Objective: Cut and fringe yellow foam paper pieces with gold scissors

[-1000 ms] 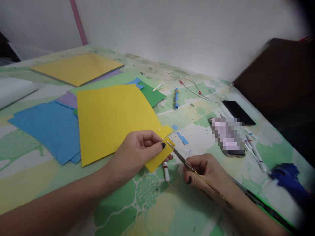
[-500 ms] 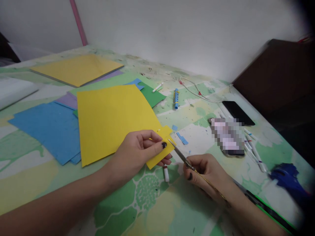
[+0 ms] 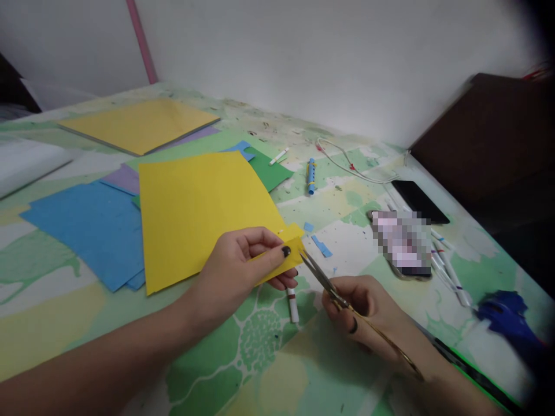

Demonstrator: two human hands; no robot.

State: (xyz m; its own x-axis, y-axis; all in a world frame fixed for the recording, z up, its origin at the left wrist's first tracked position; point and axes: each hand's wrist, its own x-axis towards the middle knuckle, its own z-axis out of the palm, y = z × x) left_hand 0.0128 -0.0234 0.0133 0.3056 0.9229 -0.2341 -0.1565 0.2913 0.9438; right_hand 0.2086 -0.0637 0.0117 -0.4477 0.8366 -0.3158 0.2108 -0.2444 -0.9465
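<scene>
Between thumb and fingers, my left hand [image 3: 243, 260] pinches a small piece of yellow paper [image 3: 284, 263], which is tilted and partly covered by the thumb. My right hand [image 3: 368, 315] grips a pair of scissors [image 3: 323, 277] with gold-coloured handles. The scissor tips are at the right end of the yellow piece; whether paper lies between the blades I cannot tell. A large yellow sheet [image 3: 203, 214] lies flat behind my left hand. Below the fingers rests a small white marker [image 3: 293, 305], its upper end hidden.
Blue sheets [image 3: 87, 225] lie on the left, and a yellow pad [image 3: 143, 124] is further back. Blue scraps [image 3: 321, 245] and a blue paper roll [image 3: 311, 176] lie mid-table. To the right are a phone [image 3: 401, 245], a black tablet-like object [image 3: 420, 201], markers [image 3: 451, 277] and a blurred blue tool [image 3: 505, 318].
The small yellow piece has tilted and shows a narrower face. The scissors and my right hand have turned slightly, with the thumb shifted right and down. My left hand keeps its pinch.
</scene>
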